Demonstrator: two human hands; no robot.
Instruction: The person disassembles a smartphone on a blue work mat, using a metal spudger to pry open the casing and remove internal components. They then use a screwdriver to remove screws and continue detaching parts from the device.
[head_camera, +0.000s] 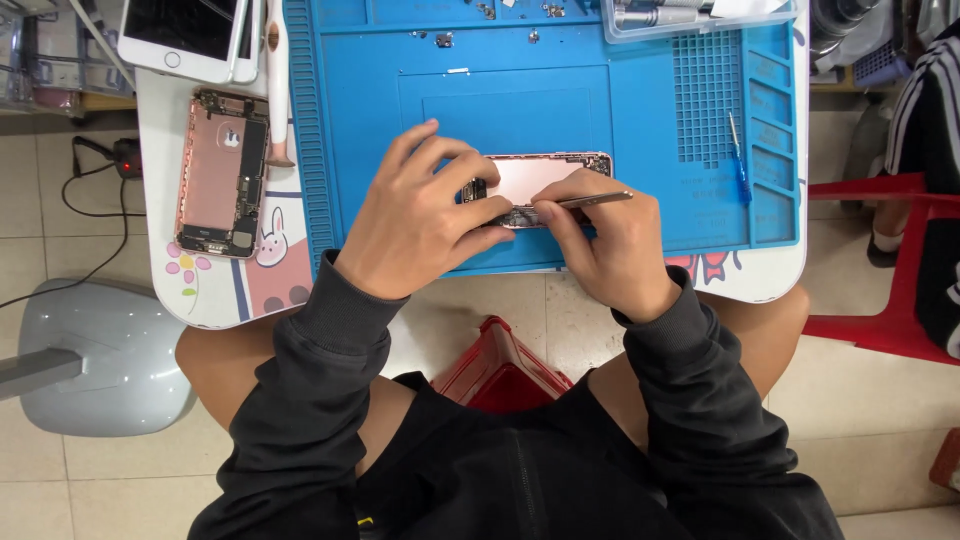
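A pink, opened phone housing (540, 178) lies on the blue work mat (620, 110). My left hand (420, 210) covers its left end and grips it, fingers curled over the edge. My right hand (610, 240) pinches metal tweezers (595, 199), whose tip meets the lower edge of the housing near my left fingertips. Part of the housing is hidden under both hands.
A second opened pink phone body (222, 172) lies on the white table at left, with a white-fronted phone (185, 38) above it. A blue screwdriver (738, 165) rests on the mat's right side. Small screws sit near the mat's top. A red stool stands at right.
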